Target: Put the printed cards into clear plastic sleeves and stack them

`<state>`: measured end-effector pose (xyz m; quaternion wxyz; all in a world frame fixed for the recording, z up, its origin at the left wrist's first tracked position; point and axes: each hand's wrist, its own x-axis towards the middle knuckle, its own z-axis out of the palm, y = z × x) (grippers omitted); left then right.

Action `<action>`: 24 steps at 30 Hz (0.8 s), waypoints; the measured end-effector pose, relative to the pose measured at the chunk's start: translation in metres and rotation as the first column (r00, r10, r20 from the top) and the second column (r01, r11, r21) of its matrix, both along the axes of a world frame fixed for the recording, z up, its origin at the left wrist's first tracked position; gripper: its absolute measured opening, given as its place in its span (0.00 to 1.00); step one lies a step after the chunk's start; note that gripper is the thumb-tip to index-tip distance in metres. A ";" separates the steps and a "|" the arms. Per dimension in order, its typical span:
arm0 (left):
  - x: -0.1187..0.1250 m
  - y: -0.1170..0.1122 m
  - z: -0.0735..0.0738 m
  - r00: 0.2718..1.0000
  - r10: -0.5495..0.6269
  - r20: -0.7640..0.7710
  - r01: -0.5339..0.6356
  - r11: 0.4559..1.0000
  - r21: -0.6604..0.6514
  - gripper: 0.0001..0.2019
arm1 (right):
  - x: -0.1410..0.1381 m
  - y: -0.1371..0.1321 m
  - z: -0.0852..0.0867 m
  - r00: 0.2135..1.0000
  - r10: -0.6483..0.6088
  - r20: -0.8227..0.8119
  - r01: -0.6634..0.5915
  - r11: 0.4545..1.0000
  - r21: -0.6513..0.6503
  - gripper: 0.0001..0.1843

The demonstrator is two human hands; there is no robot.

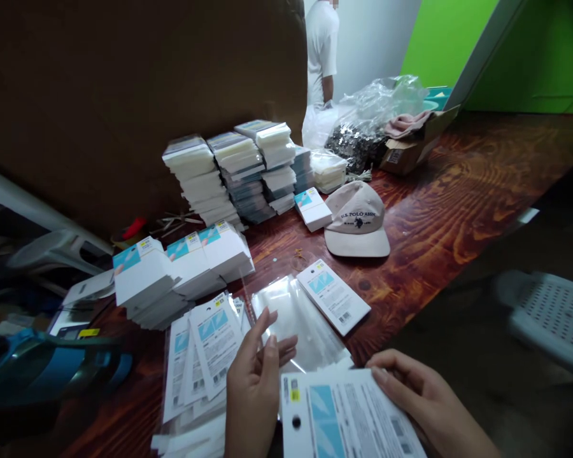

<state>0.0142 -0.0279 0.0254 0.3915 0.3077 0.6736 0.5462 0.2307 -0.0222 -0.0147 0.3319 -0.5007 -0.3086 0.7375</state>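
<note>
My right hand [413, 388] pinches a white printed card [344, 420] by its edge, thumb on top. The card has a blue picture panel, a yellow mark and a black hole spot, and it runs off the bottom of the view. Left of it is my left hand [260, 375], fingers apart with nothing in them. Just beyond both hands lies a pile of clear plastic sleeves [286, 305]. A thin stack of similar cards [333, 296] rests beside the sleeves on the right. Left of my left hand, sleeved cards [207, 337] overlap in a loose heap.
Banded card stacks [143, 273] stand at the left, with taller stacks [239, 168] behind. A beige cap [357, 219] sits on the wooden table [482, 172]. Farther back are a cardboard box [410, 149], clear plastic wrap [382, 98] and a person in white [321, 51]. A plastic stool [554, 318] stands right.
</note>
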 end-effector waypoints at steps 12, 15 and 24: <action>0.013 -0.010 -0.011 0.945 0.035 0.326 -0.057 0.997 0.058 0.30 | -0.036 0.012 -0.001 0.902 -0.409 0.139 0.369 0.897 0.245 0.20; 0.013 -0.010 -0.010 0.909 0.103 0.405 -0.144 0.987 0.073 0.38 | -0.037 0.006 -0.005 0.956 -0.295 -0.006 0.291 0.940 0.175 0.19; -0.001 0.001 0.001 0.806 0.266 0.529 -0.322 0.947 0.013 0.37 | -0.032 -0.016 -0.020 0.996 -0.029 -0.079 0.035 0.997 0.074 0.19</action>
